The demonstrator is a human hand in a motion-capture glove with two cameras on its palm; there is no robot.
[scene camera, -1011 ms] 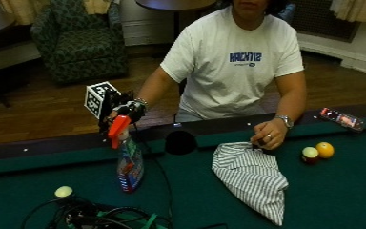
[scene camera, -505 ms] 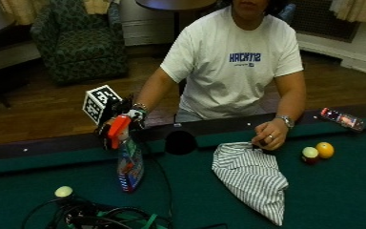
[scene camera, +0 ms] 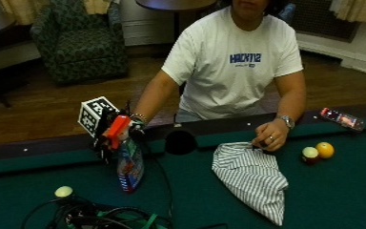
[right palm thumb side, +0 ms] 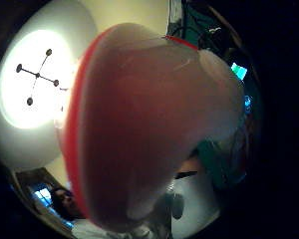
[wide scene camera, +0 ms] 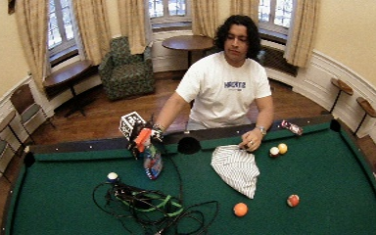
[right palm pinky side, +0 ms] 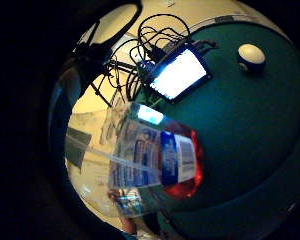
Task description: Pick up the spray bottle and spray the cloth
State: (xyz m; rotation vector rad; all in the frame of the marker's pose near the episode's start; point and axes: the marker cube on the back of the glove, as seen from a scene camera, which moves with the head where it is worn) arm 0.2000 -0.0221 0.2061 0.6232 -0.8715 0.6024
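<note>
The table is a green pool table, and its size is the first risk: the cloth lies well apart from the bottle, out toward the person's left. A spray fired from where the bottle is now would likely wet the felt between them, not the striped cloth. The bottle would have to travel across and turn its nozzle toward the cloth first, passing in front of the corner-side pocket at the rail.

The cables sprawl on the felt just in front of the bottle, with a lit screen among them. Liquid drifting that way could land on the electronics, so aim matters here. A white ball sits beside the cables and could be knocked if the bottle swings low.

The bare left hand pinches the near edge of the cloth, its fingers curled on the fabric. If it lets go or tugs, the cloth could bunch and offer less surface.

The right hand, in its black glove, is wrapped round the bottle's neck under the orange trigger head. The bottle looks lifted or barely touching the felt; I cannot tell which. Its long axis is near upright, base tilted slightly toward the middle of the table, the head topmost. The trigger head seems to point away from the cloth, toward the person's right, so it probably needs turning.
</note>
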